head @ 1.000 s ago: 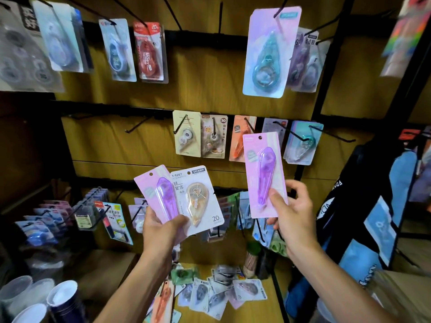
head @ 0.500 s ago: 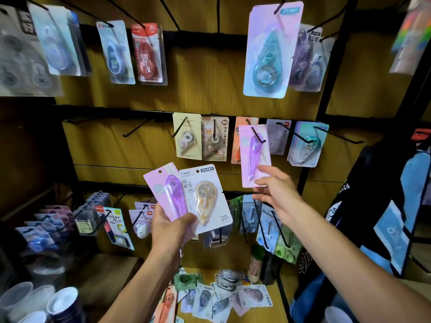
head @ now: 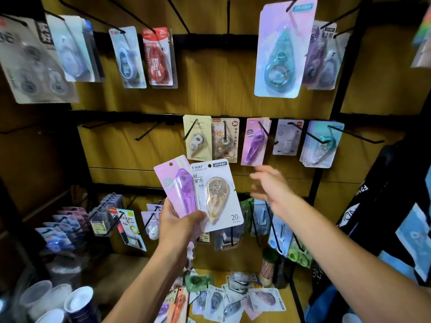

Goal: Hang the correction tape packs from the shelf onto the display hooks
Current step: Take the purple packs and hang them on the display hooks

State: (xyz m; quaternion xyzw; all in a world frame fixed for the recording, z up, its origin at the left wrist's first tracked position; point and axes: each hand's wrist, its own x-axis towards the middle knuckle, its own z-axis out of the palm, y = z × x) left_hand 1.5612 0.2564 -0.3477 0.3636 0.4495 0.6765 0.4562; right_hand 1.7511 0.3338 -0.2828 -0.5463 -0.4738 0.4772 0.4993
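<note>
At mid-frame our left hand point(head: 180, 226) grips two packs yet to be hung: a purple pack point(head: 177, 186) and a white pack point(head: 215, 194). Our right hand point(head: 271, 190), blurred and holding nothing with fingers spread, hovers below a hung purple pack point(head: 255, 142) on the middle row. More loose packs point(head: 235, 297) lie on the shelf point(head: 290, 317) at the bottom.
</note>
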